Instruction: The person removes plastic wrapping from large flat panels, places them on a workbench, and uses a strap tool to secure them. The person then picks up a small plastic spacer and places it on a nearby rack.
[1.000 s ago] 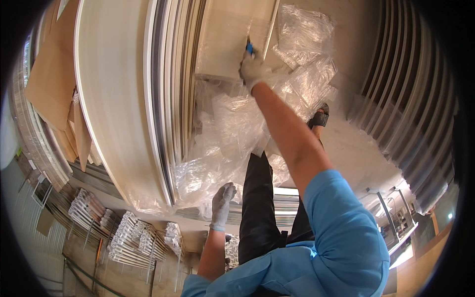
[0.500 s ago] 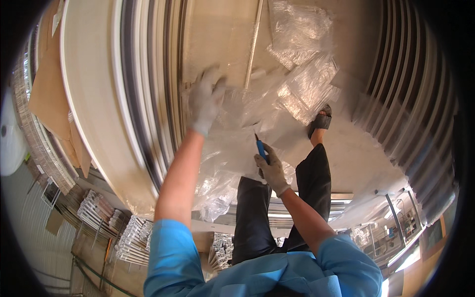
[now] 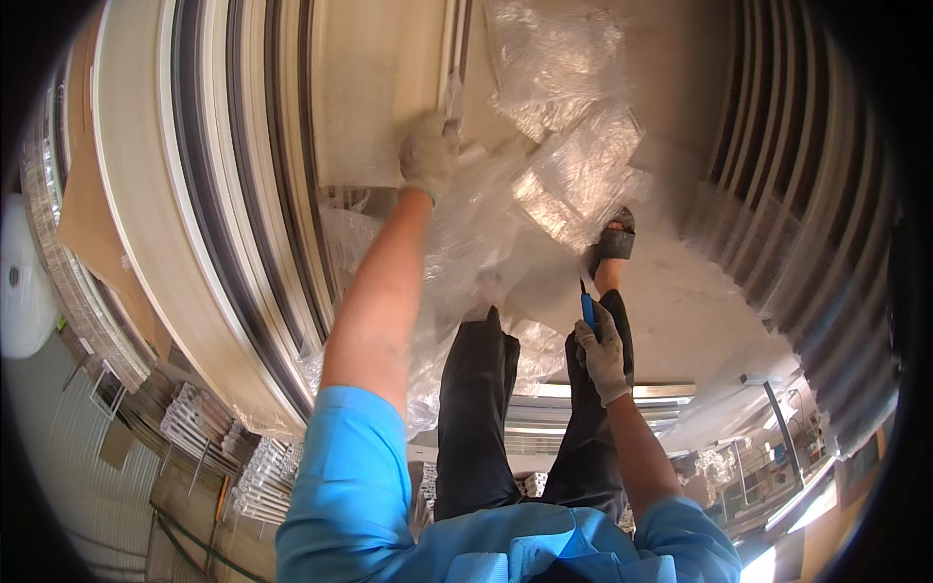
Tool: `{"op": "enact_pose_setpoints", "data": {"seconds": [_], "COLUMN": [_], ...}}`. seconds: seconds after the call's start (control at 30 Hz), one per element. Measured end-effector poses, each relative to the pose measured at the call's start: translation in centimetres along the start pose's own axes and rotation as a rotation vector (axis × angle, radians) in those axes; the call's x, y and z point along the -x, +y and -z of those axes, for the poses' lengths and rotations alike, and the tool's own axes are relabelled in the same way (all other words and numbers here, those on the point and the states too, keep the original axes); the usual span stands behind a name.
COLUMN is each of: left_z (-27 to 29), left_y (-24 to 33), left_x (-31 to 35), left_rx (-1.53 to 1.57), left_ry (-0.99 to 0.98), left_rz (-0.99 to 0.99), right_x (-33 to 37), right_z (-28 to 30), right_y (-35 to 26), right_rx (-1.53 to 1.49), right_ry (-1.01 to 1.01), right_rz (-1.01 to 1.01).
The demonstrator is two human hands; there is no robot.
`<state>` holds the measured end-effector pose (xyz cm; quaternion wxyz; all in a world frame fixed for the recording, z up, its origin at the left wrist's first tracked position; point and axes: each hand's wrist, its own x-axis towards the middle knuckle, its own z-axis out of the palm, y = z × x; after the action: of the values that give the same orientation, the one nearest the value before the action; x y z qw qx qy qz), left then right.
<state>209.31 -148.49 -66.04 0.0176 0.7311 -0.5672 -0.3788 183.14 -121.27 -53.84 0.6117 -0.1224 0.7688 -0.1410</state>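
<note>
My gloved left hand (image 3: pixel 430 155) is closed at the right edge of a long beige panel (image 3: pixel 364 97), near its end closest to me. Loose clear plastic film (image 3: pixel 466 209) bunches beside those fingers; whether they grip the film or the panel edge, I cannot tell. Lower and to the right, my gloved right hand (image 3: pixel 604 361) is wrapped around a blue-handled knife (image 3: pixel 588 311), its thin dark tip pointing away from me. The knife is in front of my right leg, apart from the film.
Crumpled plastic wrap (image 3: pixel 578 175) lies on the floor beside my sandalled foot (image 3: pixel 614 238). Long light and dark panels (image 3: pixel 209 175) stand stacked on the left. More wrapped striped lengths (image 3: pixel 768 146) line the right. Bundled white profiles (image 3: pixel 267 476) sit at the lower left.
My left hand has moved right onto the panel's edge and its fingers have closed. My right hand has drawn the knife to the right, away from the film.
</note>
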Motion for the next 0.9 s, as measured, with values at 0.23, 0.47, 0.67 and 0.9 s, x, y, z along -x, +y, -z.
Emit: {"op": "enact_pose_setpoints", "data": {"seconds": [0.23, 0.47, 0.67, 0.9], "left_z": [-4.2, -6.1, -7.4, -7.5], "left_y": [-2.1, -11.0, -3.0, 2.5], "left_x": [0.9, -1.2, 4.5, 8.3], "left_rx": [-0.238, -0.919, -0.291, -0.427], "left_ry": [0.297, -0.171, -0.447, -0.333], "left_rz": [-0.337, -0.410, 0.107, -0.365], "right_x": [5.0, 17.5, 22.1, 16.2], "right_z": [12.2, 29.9, 47.3, 68.5], "right_y": [-7.2, -14.6, -19.2, -13.3], "right_rx": [0.121, 0.334, 0.400, 0.578], "right_ry": [0.160, 0.657, 1.238, 1.353], "right_rz": [0.089, 0.622, 0.828, 0.529]}}
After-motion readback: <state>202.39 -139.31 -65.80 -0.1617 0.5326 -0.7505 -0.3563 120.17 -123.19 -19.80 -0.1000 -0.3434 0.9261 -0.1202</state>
